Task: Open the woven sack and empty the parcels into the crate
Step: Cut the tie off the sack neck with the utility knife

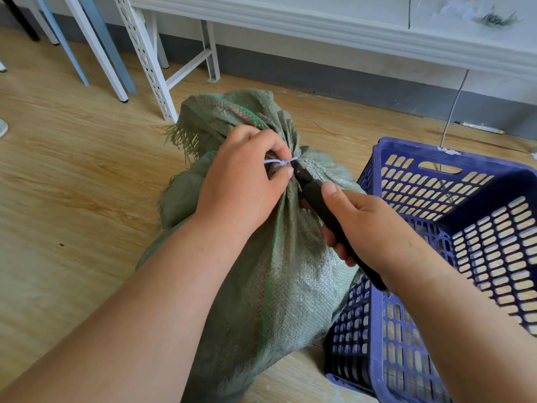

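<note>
A: Head view, quick pass. I see the woven sack (287,274) standing on the wooden floor (72,175), grey-green with a green and red stripe down it, neck bunched and tied with a pale zip tie (280,162).

B: Hands?

A: My left hand (244,181) is curled round the gathered neck, thumb and fingers pinching the cloth right at the tie. My right hand (369,228) is wrapped round the black handle of a cutting tool (328,216), thumb lying along its top. The tool's tip sits at the tie, just beside my left thumb. I can't tell if it's a knife or scissors; the tip is too small to read.

B: Crate?

A: Blue slotted plastic crate (465,228), to the right of the sack, touching its side. It's tipped over, with the opening turned toward me, and the floor shows through the slots. No parcels visible; the sack is closed.

B: Anything else in the view?

A: The loose top of the sack flops back beyond the tie, frayed edge to the left. Behind it, a white perforated metal leg (148,62) of a frame and a white surface (348,27) along the wall. A thin grey cable (453,106) hangs down behind the crate.
</note>
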`<action>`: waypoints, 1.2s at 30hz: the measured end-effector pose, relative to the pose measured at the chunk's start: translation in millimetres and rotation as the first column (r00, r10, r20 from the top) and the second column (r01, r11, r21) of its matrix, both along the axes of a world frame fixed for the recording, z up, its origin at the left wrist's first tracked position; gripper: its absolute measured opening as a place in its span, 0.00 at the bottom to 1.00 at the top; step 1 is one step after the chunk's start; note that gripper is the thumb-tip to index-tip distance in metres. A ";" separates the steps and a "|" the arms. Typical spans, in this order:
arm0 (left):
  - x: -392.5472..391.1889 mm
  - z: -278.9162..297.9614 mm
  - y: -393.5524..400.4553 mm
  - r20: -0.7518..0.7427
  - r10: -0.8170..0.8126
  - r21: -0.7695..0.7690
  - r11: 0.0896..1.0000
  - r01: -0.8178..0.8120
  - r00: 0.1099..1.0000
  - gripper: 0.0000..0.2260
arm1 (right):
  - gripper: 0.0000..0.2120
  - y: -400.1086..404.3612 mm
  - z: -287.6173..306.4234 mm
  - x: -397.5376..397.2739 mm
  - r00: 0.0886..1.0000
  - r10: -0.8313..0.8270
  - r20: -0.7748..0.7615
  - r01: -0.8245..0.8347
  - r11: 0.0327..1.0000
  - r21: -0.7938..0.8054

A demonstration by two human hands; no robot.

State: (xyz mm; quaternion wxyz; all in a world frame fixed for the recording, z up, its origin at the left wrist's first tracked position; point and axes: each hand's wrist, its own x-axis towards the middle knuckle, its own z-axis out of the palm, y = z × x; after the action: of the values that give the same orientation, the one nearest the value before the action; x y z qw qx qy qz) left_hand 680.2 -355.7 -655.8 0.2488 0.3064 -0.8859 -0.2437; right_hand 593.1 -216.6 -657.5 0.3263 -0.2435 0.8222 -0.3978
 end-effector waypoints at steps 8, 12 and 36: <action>1.5 -1.1 -3.0 0.077 0.000 0.068 0.998 -0.006 0.997 0.09 | 0.25 1.5 -0.2 2.3 0.999 -0.003 -0.047 0.005 0.999 0.039; 0.3 -0.4 9.2 -0.027 0.049 -0.045 0.998 -0.050 0.998 0.07 | 0.24 2.1 3.4 0.4 0.999 -0.019 -0.033 0.020 0.999 0.035; -6.0 -9.9 2.0 -0.134 0.106 0.164 0.983 -0.083 0.985 0.05 | 0.15 7.4 9.2 -1.4 0.994 -0.008 0.107 0.009 1.000 -0.001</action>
State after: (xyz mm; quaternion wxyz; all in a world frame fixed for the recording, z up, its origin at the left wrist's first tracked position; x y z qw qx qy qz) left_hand 674.2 -353.7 -665.7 0.2977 0.3487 -0.8282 -0.3224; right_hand 591.7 -209.3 -648.3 0.3679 -0.2186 0.8042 -0.4124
